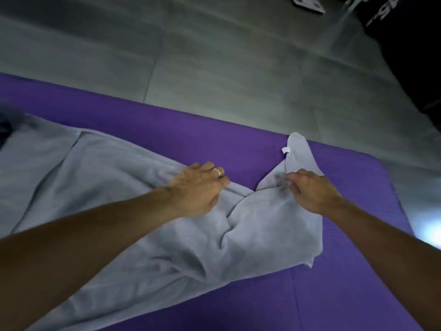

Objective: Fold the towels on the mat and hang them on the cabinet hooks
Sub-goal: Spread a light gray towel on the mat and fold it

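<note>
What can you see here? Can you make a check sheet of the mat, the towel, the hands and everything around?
Surface: purple mat on a grey tiled floor.
Job's things: grey towel, rumpled, unfolded, with a white tag at its far corner.
Clutter: nothing seen.
Grippers: left hand, wearing a ring, grips the towel's edge; right hand pinches the towel.
Cables: nothing seen.
Surroundings: dark object at far right; no cabinet hooks in view.

One wide-angle view, worn on the person's head, looks forward and steeply down from close above a purple mat [238,130] on a grey tiled floor [214,56]. Both forearms reach in from the bottom edge. The frame sits tilted, the mat's far edge running diagonally.
</note>
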Demonstrator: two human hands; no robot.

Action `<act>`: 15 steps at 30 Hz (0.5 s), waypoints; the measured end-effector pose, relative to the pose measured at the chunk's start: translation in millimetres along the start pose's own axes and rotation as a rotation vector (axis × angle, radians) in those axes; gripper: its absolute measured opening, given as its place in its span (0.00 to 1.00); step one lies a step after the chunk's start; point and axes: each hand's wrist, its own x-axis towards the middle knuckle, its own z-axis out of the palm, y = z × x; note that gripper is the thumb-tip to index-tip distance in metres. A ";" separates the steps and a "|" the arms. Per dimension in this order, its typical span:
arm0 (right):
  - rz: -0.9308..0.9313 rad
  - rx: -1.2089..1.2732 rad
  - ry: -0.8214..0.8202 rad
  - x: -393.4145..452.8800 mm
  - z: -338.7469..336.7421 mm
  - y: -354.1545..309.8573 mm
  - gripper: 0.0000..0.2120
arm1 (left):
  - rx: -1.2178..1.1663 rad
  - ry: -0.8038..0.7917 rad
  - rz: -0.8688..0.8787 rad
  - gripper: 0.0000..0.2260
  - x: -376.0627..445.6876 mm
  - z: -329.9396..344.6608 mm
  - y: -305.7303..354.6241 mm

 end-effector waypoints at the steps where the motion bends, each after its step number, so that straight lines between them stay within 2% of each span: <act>1: -0.029 0.019 0.003 2.6 3.8 8.0 0.18 | -0.007 -0.022 0.003 0.15 16.8 2.3 6.1; 4: -0.174 0.046 -0.042 12.7 18.2 27.2 0.25 | -0.040 -0.163 -0.090 0.19 63.4 15.6 25.8; 7: -0.276 0.024 -0.057 5.1 23.1 33.2 0.15 | -0.009 -0.249 -0.119 0.16 85.6 30.7 41.8; 9: -0.338 0.055 -0.024 -11.6 22.5 38.6 0.15 | 0.012 -0.257 -0.158 0.12 86.4 29.8 44.3; 12: -0.382 0.124 -0.077 -39.4 26.5 56.6 0.07 | -0.024 -0.165 -0.386 0.09 83.3 15.9 33.1; 14: -0.419 0.218 -0.189 -48.2 26.3 62.3 0.13 | 0.021 -0.141 -0.463 0.09 79.3 7.4 23.7; 15: -0.425 0.255 -0.185 -44.5 26.7 66.7 0.17 | 0.043 -0.177 -0.474 0.09 80.7 6.2 21.8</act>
